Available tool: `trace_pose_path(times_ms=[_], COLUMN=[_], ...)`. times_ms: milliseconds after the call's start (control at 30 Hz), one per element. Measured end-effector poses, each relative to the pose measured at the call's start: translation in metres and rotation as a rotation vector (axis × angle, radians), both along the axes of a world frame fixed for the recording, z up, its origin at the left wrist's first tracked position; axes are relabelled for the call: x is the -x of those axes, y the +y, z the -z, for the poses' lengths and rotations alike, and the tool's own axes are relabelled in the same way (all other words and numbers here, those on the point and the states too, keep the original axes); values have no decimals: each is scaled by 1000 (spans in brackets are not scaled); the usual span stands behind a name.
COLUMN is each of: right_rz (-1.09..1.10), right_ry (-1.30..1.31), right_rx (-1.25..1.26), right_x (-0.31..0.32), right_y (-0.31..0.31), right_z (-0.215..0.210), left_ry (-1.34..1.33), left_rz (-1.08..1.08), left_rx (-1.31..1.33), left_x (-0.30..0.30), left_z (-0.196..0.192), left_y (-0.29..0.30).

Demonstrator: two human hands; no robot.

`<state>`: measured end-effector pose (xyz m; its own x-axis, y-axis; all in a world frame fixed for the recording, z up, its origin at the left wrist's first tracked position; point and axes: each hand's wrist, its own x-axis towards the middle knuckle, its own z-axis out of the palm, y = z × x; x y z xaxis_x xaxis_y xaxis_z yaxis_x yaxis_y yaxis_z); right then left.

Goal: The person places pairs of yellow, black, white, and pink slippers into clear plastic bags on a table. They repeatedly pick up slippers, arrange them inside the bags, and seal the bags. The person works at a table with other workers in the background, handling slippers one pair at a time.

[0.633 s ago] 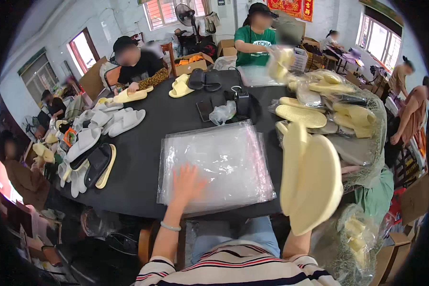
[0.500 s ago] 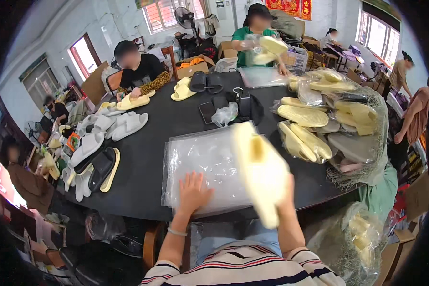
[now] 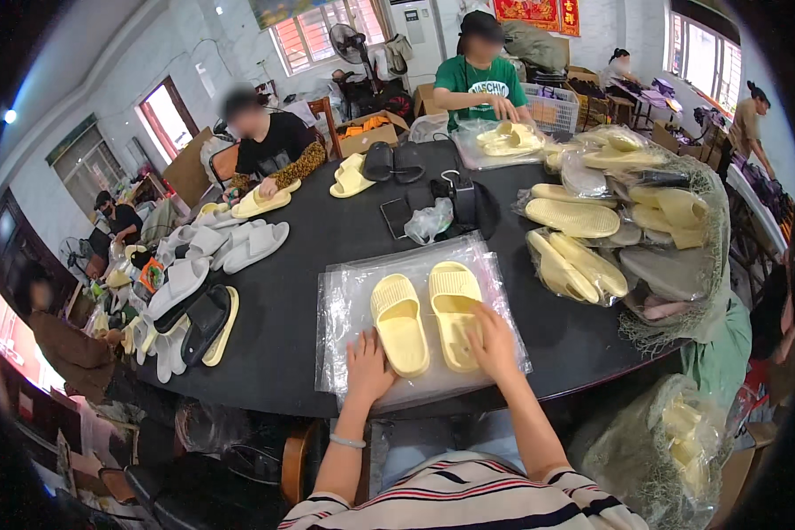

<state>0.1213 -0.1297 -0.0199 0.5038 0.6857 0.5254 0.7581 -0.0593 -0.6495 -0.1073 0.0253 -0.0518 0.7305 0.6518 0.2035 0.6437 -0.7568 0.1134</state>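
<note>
Left hand [image 3: 367, 367] flat, fingers spread on clear plastic bags [image 3: 349, 300]; right hand [image 3: 493, 343] open-fingered, resting on pale yellow foam slippers [image 3: 426, 318]

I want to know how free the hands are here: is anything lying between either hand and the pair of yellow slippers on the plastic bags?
Nothing visible does. The right hand already rests on the right slipper. The left hand lies on the clear plastic bags, right beside the heel of the left slipper, with only bare plastic between them.
</note>
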Motion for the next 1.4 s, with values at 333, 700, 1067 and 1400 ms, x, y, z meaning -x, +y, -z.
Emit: trace_pose_path(times_ms=[333,700,1067,1400], right_rz=[57,2,-11,17], right_ry=[-145,-165,-59,-93], right_rx=[95,60,129,70], right_x=[-28,-38,-30,-31], right_y=[-26,-24,-28,-26], right_z=[31,52,52,57], left_ry=[-624,-315,-302,-219], left_rz=[130,95,162,148], left_rx=[144,269,108,-65], left_x=[-42,-117,-119,-117], left_z=[-36,-23,-46,-53], left_y=[-22,-12,-37,-39])
